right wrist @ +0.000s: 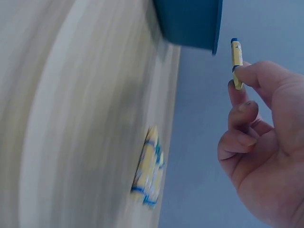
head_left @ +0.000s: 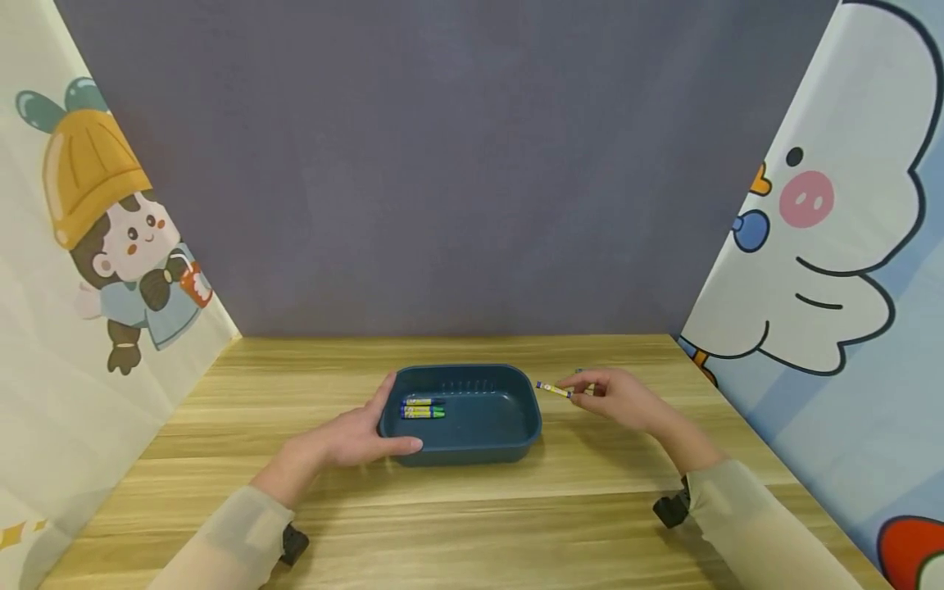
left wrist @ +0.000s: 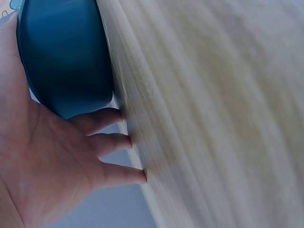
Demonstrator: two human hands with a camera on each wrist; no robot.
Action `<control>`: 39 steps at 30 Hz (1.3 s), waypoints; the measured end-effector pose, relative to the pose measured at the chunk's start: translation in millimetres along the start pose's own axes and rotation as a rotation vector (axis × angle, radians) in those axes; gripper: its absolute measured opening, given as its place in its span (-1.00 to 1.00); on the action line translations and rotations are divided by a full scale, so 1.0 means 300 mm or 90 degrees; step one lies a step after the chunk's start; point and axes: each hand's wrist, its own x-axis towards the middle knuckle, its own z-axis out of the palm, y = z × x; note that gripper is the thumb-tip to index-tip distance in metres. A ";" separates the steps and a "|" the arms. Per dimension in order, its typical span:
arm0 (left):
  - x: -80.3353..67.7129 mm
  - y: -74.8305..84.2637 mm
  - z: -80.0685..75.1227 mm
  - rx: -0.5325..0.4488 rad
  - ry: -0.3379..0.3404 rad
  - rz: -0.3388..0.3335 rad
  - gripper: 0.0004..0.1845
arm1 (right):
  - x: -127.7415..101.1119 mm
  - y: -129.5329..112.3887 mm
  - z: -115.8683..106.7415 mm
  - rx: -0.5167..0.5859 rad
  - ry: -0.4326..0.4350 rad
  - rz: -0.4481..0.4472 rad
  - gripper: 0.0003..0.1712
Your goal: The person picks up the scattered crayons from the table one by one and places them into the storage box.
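A dark teal tray [head_left: 509, 426] sits mid-table with two crayons [head_left: 423, 407] lying in its left part. My left hand [head_left: 359, 436] cups the tray's near left corner, thumb along the front wall. In the left wrist view the tray [left wrist: 61, 57] lies against the palm of my left hand [left wrist: 47, 156], whose fingertips touch the wood. Just right of the tray, my right hand [head_left: 615, 396] pinches a yellow and blue crayon [head_left: 553, 389] above the table. The right wrist view shows that crayon [right wrist: 236, 54] between thumb and fingertip of my right hand [right wrist: 259, 142], near the tray's rim [right wrist: 190, 21].
A blurred loose crayon [right wrist: 148, 166] lies on the wooden table [head_left: 472, 508] under my right hand. A grey backdrop stands behind, with cartoon-printed curtains [head_left: 848, 246] on both sides. Black wrist straps [head_left: 671, 510] sit low by the sleeves.
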 end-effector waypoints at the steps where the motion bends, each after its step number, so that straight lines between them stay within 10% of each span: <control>1: 0.000 0.001 0.000 0.000 0.000 -0.001 0.45 | 0.010 -0.013 0.007 -0.003 -0.002 -0.006 -0.67; 39: 0.014 -0.003 0.000 -0.056 -0.017 0.010 0.44 | 0.380 -0.371 0.423 0.115 -0.168 -0.099 -0.70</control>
